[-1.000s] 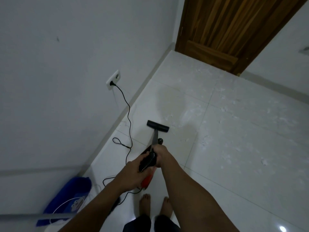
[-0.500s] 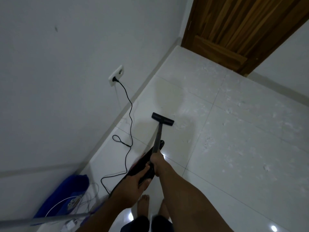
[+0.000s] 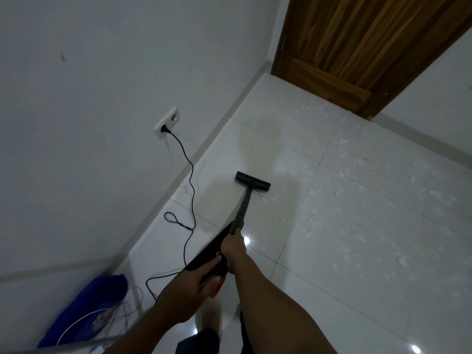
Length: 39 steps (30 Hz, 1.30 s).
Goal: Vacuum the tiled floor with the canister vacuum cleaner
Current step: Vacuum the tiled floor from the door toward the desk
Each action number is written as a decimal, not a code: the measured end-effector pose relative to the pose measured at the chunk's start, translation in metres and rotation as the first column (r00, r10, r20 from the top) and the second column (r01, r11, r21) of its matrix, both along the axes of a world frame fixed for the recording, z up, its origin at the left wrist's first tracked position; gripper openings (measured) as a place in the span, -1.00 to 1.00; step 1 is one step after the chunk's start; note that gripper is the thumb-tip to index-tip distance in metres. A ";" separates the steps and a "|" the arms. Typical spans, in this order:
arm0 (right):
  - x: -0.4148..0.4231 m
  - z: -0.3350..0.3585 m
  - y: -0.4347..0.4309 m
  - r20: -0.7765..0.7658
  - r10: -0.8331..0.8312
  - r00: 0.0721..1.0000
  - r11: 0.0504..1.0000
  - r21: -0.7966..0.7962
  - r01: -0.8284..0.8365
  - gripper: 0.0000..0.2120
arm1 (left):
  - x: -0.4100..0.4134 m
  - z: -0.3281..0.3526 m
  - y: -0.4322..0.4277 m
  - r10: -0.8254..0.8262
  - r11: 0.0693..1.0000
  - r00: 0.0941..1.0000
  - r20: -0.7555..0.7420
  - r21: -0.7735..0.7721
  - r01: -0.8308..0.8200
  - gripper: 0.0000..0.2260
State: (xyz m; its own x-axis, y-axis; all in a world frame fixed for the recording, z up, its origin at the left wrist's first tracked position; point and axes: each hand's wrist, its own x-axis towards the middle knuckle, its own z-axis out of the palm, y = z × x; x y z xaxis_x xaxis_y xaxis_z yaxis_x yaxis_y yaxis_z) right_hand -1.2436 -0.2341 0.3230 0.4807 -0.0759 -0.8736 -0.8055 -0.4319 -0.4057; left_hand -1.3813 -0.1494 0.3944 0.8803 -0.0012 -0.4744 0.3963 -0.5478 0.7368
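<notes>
Tiled floor (image 3: 357, 226) fills most of your view, glossy white, and by my reading you are well short of done: the tiles along the wall (image 3: 89, 98) beside the nozzle look free of litter, while those to your right and on toward the wooden door (image 3: 357, 42) in the far corner are thick with white scraps (image 3: 339, 241). That whole stretch is left to cover. A blue bag (image 3: 84, 310) lies at lower left by the wall; its white print is too blurred to read. Your vacuum cleaner (image 3: 204, 254) is held low in front of you, its tube (image 3: 242, 208) slanting down to the floor nozzle (image 3: 252, 181), which sits flat on a tile near the wall. Your left hand (image 3: 196, 279) wraps round the black body by an orange part; your right hand (image 3: 233, 247) grips the tube's upper end. The power cord (image 3: 190, 200) drops from the wall socket (image 3: 166, 123) and loops across the floor. No brand or label is legible anywhere
</notes>
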 end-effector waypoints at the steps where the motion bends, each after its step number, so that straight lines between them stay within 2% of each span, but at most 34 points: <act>1: 0.004 0.012 -0.004 -0.003 -0.036 0.999 0.999 0.023 0.036 -0.41 | 0.005 0.006 -0.003 0.004 1.000 1.000 -0.004 -0.006 -0.004 -0.53; 4: 0.023 0.028 -0.023 -0.007 -0.097 0.995 0.994 0.051 0.098 -0.41 | 0.024 0.021 -0.017 0.013 1.000 1.000 -0.009 -0.011 -0.013 -0.53; 6: 0.034 0.030 -0.035 -0.006 -0.085 0.996 0.995 0.050 0.085 -0.39 | 0.036 0.026 -0.027 -0.002 1.000 1.000 -0.006 -0.004 0.002 -0.54; 12: 0.055 0.032 -0.071 -0.068 -0.036 0.997 0.997 0.068 0.040 -0.54 | 0.059 0.039 -0.056 -0.007 1.000 1.000 -0.006 0.013 0.008 -0.54; 18: 0.068 0.036 -0.089 -0.111 -0.026 0.993 0.998 0.053 0.033 -0.55 | 0.071 0.045 -0.073 -0.036 0.999 0.999 -0.007 0.025 0.036 -0.53; 22: 0.086 0.042 -0.106 -0.072 0.004 0.997 0.999 0.038 -0.002 -0.49 | 0.087 0.039 -0.086 -0.023 1.000 1.000 0.005 -0.001 0.023 -0.54; 28: 0.119 0.037 -0.128 -0.057 0.040 0.998 0.999 0.025 -0.039 -0.60 | 0.119 0.039 -0.111 0.008 1.000 1.000 0.015 0.023 -0.008 -0.52; 35: 0.152 0.037 -0.118 -0.086 0.076 0.993 0.991 0.120 -0.066 -0.63 | 0.146 0.035 -0.115 -0.007 0.994 1.000 -0.001 0.111 0.007 -0.51; 39: 0.171 0.029 -0.098 -0.092 0.171 0.981 0.978 0.140 -0.157 -0.66 | 0.162 0.034 -0.106 0.041 0.994 0.999 -0.026 0.101 -0.038 -0.49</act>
